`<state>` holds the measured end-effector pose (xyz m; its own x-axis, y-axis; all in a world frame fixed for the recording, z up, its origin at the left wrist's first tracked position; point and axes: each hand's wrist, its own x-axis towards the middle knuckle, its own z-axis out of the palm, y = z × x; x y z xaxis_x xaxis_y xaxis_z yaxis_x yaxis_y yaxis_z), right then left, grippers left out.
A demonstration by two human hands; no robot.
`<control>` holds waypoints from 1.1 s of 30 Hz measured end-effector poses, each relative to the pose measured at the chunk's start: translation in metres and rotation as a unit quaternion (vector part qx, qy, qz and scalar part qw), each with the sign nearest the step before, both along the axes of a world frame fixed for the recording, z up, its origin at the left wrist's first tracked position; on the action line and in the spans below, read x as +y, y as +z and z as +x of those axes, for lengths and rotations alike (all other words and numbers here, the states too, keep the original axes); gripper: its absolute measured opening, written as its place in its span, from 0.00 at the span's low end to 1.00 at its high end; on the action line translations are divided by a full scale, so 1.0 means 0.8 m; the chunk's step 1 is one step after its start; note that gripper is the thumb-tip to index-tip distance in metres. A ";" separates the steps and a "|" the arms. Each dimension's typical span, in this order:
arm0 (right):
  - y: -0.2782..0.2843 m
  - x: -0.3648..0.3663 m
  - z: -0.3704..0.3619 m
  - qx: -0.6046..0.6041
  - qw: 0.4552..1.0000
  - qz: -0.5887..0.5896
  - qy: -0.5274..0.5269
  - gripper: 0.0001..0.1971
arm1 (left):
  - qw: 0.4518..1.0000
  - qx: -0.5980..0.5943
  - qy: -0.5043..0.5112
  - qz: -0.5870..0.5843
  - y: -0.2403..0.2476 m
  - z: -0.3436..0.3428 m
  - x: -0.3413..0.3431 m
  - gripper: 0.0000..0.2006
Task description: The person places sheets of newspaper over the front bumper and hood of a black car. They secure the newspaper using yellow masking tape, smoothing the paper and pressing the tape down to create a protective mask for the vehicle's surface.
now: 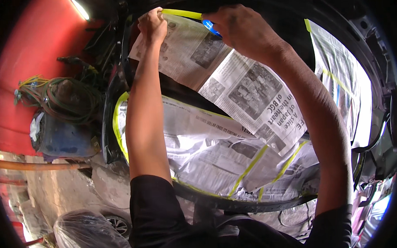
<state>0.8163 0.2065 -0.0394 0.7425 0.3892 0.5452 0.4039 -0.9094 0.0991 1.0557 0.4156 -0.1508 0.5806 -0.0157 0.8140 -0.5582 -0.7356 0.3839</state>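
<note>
At the top of the view my left hand (153,26) is closed, pinching the end of a yellow masking tape strip (181,13). The strip runs taut to my right hand (246,31), whose fingers wrap round the tape roll; the roll's blue core (211,28) shows beneath them. Along the strip lies the upper edge of a newspaper sheet (252,89), which slants down to the right between my arms. Below it, more newspaper (199,146) covers a dark-framed opening, held by yellow tape round its edge (117,122) and across its middle.
On the right, white paper (336,66) with yellow tape covers another part of the dark frame. A red panel (34,55), coiled hoses (71,98) and a blue container (67,135) stand left. An orange pole (42,164) and a plastic-covered object (88,235) are lower left.
</note>
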 end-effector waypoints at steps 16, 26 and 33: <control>0.037 -0.122 -0.176 0.151 0.983 -0.048 -0.094 0.13 | 0.997 -0.024 0.032 0.064 -0.030 -0.077 -0.018 0.23; 0.024 -0.132 -0.177 0.162 0.979 -0.072 -0.101 0.13 | 0.988 0.058 -0.060 0.127 -0.020 -0.343 -0.131 0.28; 0.020 -0.118 -0.161 0.267 0.957 -0.058 -0.094 0.14 | 0.988 0.077 -0.070 0.118 -0.004 -0.335 -0.126 0.32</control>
